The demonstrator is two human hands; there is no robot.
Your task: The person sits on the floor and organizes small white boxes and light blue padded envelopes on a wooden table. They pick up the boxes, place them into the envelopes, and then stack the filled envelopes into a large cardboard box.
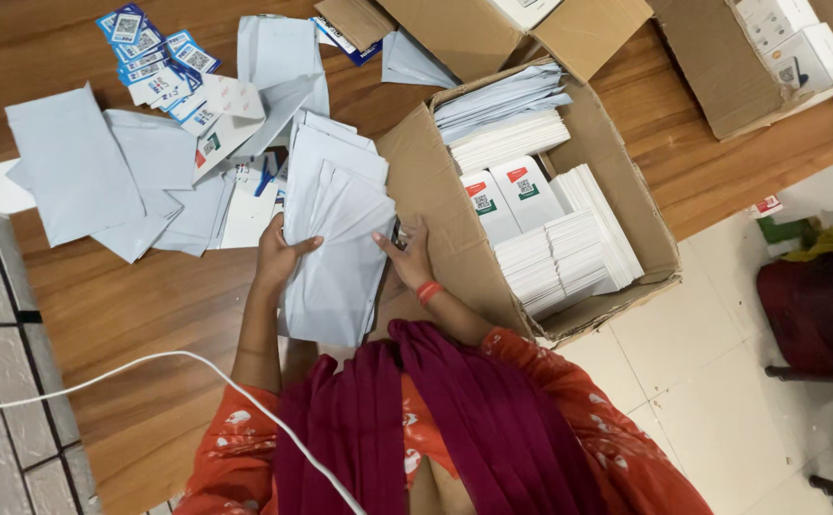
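Observation:
A fanned stack of pale grey envelopes (335, 224) lies on the wooden table (130, 315) in front of me. My left hand (281, 253) grips the stack's left edge, thumb on top. On the right edge rests my right hand (407, 253), fingers spread, a red band on its wrist. Just to the right stands an open cardboard box (436, 191) packed with white envelopes and small white printed cartons (507, 195).
More grey envelopes (102, 172) and blue-and-white code cards (159, 62) are scattered at the left. Other cardboard boxes (712, 67) stand at the back and back right. A white cable (149, 362) crosses the near left. Tiled floor and a dark red bag (817, 315) lie right.

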